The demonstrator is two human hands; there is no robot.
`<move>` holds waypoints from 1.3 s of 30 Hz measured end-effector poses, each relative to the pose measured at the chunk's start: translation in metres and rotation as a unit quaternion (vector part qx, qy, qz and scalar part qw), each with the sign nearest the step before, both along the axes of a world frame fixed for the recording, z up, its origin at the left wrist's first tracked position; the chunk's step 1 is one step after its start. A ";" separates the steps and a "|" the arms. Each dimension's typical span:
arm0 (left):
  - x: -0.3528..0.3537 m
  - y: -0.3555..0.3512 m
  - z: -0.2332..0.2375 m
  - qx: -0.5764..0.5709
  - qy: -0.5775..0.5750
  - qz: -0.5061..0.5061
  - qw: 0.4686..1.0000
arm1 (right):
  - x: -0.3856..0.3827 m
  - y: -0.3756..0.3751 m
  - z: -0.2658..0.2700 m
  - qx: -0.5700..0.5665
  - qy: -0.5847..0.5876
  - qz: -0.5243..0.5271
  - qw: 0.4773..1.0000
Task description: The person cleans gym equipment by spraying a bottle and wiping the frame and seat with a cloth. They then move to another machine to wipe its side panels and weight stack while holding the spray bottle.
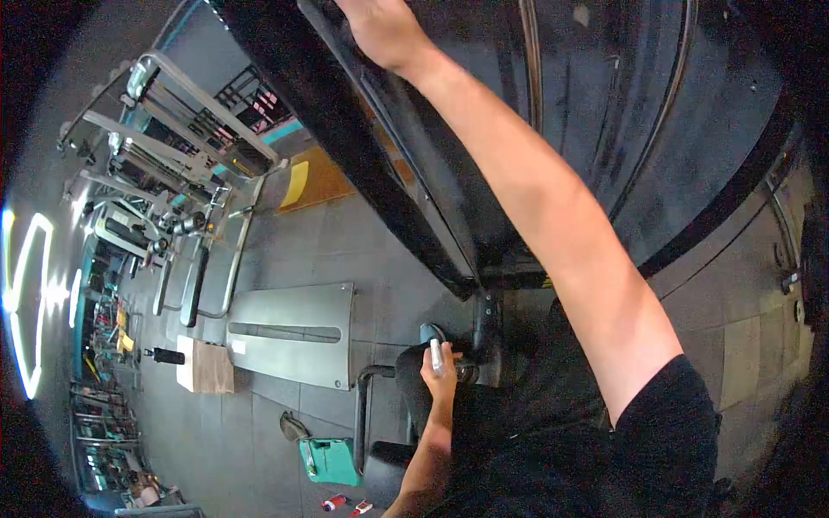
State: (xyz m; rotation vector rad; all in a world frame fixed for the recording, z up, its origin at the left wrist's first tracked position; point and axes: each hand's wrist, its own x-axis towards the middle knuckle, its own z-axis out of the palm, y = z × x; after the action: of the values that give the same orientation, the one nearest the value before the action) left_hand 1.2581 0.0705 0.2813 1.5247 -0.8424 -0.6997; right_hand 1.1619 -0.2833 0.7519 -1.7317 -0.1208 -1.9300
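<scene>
My left hand (pixel 439 373) is closed around a small silver and white tool (pixel 436 356), low in the middle, near my dark-clothed leg and the lower end of a large black machine (pixel 553 112). My right arm stretches across this machine from the right side. At the top edge, my right hand (pixel 380 30) is by the machine's long black side rail (pixel 332 112); its fingers are cut off by the frame. A grey panel with a long slot (pixel 289 358) lies on the floor to the left.
A teal case (pixel 332 466) and red-and-white items (pixel 333 502) are on the floor below. A light box (pixel 205 366) and black bottle (pixel 164 355) stand beyond the panel. Gym machines (pixel 186 155) fill the left side. A bent metal frame (pixel 361 414) is beside my left forearm.
</scene>
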 end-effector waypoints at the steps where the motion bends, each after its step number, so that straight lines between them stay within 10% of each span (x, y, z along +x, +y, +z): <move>1: -0.004 0.001 -0.002 -0.017 0.011 0.006 1.000 | 0.002 0.001 -0.013 0.006 0.003 -0.002 1.000; 7: -0.008 0.002 0.006 -0.007 0.022 0.005 1.000 | -0.007 -0.007 -0.163 0.121 0.131 -0.105 0.978; 8: -0.008 0.002 0.008 -0.004 0.016 -0.001 1.000 | 0.009 0.004 -0.201 0.093 0.014 -0.223 0.970; 11: -0.006 0.006 0.002 0.043 0.034 -0.004 0.999 | 0.007 0.046 -0.293 0.246 -0.003 -0.105 0.963; 18: -0.007 0.008 0.001 0.065 -0.009 -0.008 0.998 | 0.024 0.083 -0.517 0.347 0.013 -0.284 0.894; 21: -0.011 0.006 0.006 0.083 -0.007 0.004 0.997 | 0.019 0.096 -0.589 0.431 0.066 -0.206 0.876; 25: -0.009 0.008 0.001 0.076 -0.021 -0.020 0.997 | 0.031 0.106 -0.679 0.535 0.126 -0.242 0.799; 28: -0.009 0.016 -0.002 0.113 -0.066 0.020 0.991 | 0.046 0.096 -0.766 0.502 0.340 -0.457 0.651; 34: -0.011 0.007 0.006 0.138 -0.040 0.013 0.990 | 0.037 0.066 -0.837 0.707 0.441 -0.267 0.484; 39: -0.007 0.003 0.008 0.128 -0.064 -0.015 0.990 | 0.035 0.080 -0.901 0.762 0.427 -0.152 0.462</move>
State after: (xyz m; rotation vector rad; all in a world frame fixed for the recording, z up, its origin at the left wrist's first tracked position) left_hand 1.2512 0.0734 0.2892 1.8054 -0.8994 -0.7597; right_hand 1.1973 -0.2032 -0.1492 -0.9664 1.7661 -0.3135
